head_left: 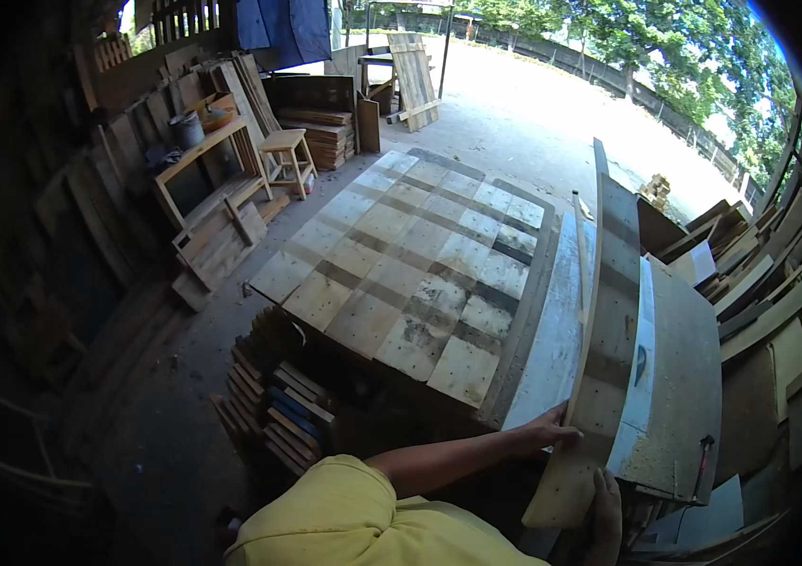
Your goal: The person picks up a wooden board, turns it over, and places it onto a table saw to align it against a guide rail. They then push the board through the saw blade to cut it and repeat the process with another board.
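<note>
A long wooden plank [599, 349] stands tilted on its edge along the right side of the work table. My left hand [552, 430] grips its left edge near the lower end, fingers wrapped over it. My right hand [605, 509] lies along the plank's right edge, close to the bottom corner, with its fingers close together against the wood. Left of the plank, a pale blue-white board [552, 325] lies on the table, and a thin wooden strip [583, 255] runs beside the plank.
Square wooden panels [391, 250] cover the large table. A hammer [704, 457] lies on the board-topped bench [679, 377] at right. Stacked slats [278, 415] stand below the table. A stool [285, 151] and shelf [198, 151] are at left; leaning boards [768, 302] fill the right side.
</note>
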Available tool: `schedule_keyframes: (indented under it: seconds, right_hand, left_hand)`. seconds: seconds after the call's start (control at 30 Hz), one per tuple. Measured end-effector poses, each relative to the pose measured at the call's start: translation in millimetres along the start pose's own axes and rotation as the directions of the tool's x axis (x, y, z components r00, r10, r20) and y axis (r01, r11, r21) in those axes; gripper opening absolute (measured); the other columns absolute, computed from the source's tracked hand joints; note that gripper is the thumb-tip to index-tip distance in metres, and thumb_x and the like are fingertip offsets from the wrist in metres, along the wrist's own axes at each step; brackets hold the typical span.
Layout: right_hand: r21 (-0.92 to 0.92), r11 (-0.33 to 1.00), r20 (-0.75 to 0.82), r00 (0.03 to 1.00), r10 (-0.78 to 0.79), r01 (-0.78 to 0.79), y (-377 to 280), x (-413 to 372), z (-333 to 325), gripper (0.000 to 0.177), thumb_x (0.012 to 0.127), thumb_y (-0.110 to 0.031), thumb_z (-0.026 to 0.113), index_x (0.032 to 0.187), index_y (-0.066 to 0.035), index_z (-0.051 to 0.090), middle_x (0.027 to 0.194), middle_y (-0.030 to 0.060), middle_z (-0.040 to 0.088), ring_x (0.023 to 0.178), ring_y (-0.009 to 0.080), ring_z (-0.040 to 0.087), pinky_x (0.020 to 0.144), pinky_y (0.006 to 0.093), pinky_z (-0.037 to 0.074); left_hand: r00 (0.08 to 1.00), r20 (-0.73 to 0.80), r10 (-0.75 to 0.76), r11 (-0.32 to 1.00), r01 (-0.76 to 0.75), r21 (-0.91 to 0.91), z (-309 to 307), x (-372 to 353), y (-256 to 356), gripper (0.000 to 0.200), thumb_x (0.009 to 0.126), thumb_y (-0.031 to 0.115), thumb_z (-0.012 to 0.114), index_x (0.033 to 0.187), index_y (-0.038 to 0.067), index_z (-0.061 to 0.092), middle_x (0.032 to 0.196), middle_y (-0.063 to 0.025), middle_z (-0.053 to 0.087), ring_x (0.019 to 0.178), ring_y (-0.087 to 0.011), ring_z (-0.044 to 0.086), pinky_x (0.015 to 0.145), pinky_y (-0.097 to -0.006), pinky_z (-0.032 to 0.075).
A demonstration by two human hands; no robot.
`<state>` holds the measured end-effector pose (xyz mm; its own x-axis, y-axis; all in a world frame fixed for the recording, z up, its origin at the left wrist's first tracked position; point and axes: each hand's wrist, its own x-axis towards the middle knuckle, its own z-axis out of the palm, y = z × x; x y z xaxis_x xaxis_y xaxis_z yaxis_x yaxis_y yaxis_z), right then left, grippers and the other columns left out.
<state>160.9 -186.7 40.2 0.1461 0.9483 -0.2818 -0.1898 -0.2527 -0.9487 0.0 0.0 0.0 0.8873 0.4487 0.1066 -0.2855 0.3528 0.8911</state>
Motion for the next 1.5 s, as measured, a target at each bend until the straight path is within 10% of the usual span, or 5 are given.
schedule_keyframes:
  seconds: [0.13, 0.57, 0.77, 0.97, 1.5]
  right_hand:
    - [-0.284, 0.949, -0.137, 0.974, -0.179, 0.134, 18, 66, 100, 0.039, 0.099, -0.035, 0.055, 0.120, -0.001, 0.052, 0.101, 0.0062, 0.062, 0.082, 0.0098, 0.058, 0.073, 0.0261, 0.049]
    - [-0.317, 0.945, -0.143, 0.981, -0.132, 0.081, 47, 241, 303, 0.044, 0.097, -0.041, 0.059, 0.100, 0.003, 0.065, 0.090, 0.0077, 0.066, 0.078, 0.0134, 0.059, 0.071, 0.0301, 0.048]
    - [-0.387, 0.918, -0.213, 0.960, -0.180, 0.086, 59, 311, 371, 0.054, 0.096, -0.045, 0.058, 0.106, 0.008, 0.062, 0.094, 0.0152, 0.066, 0.085, 0.0229, 0.061, 0.078, 0.0377, 0.048]
    - [-0.242, 0.970, -0.066, 0.998, -0.016, 0.000, 78, 374, 415, 0.060, 0.096, -0.049, 0.055, 0.117, 0.006, 0.053, 0.106, 0.0190, 0.063, 0.088, 0.0272, 0.063, 0.075, 0.0416, 0.053]
    - [-0.792, 0.608, 0.190, 0.923, 0.335, -0.058, 69, 410, 374, 0.061, 0.098, -0.054, 0.045, 0.099, 0.004, 0.065, 0.081, 0.0128, 0.067, 0.074, 0.0244, 0.067, 0.073, 0.0357, 0.052]
  left_hand:
    - [0.975, -0.217, 0.045, 0.999, -0.045, 0.005, -83, -64, 32, 0.078, 0.083, 0.021, 0.073, 0.145, 0.003, 0.028, 0.134, -0.0137, 0.051, 0.122, -0.0224, 0.051, 0.103, -0.0366, 0.043]
    - [0.851, -0.525, 0.005, 0.961, -0.149, -0.232, -317, -171, 87, 0.046, 0.092, 0.030, 0.060, 0.130, 0.007, 0.048, 0.119, -0.0086, 0.061, 0.108, -0.0220, 0.062, 0.088, -0.0408, 0.053]
    - [0.386, -0.917, -0.103, 0.988, -0.064, -0.138, -294, -287, 124, 0.031, 0.098, 0.031, 0.051, 0.114, 0.006, 0.059, 0.106, -0.0087, 0.066, 0.094, -0.0164, 0.064, 0.082, -0.0319, 0.052]
    - [0.218, -0.972, 0.090, 0.994, 0.035, 0.100, -264, -317, 71, 0.038, 0.097, 0.034, 0.053, 0.103, -0.001, 0.066, 0.099, -0.0071, 0.066, 0.091, -0.0171, 0.059, 0.088, -0.0314, 0.043]
    - [0.089, -0.955, 0.283, 0.842, 0.454, 0.292, -290, -297, 43, 0.057, 0.093, 0.052, 0.053, 0.079, -0.003, 0.057, 0.083, -0.0286, 0.062, 0.084, -0.0464, 0.062, 0.070, -0.0501, 0.048]
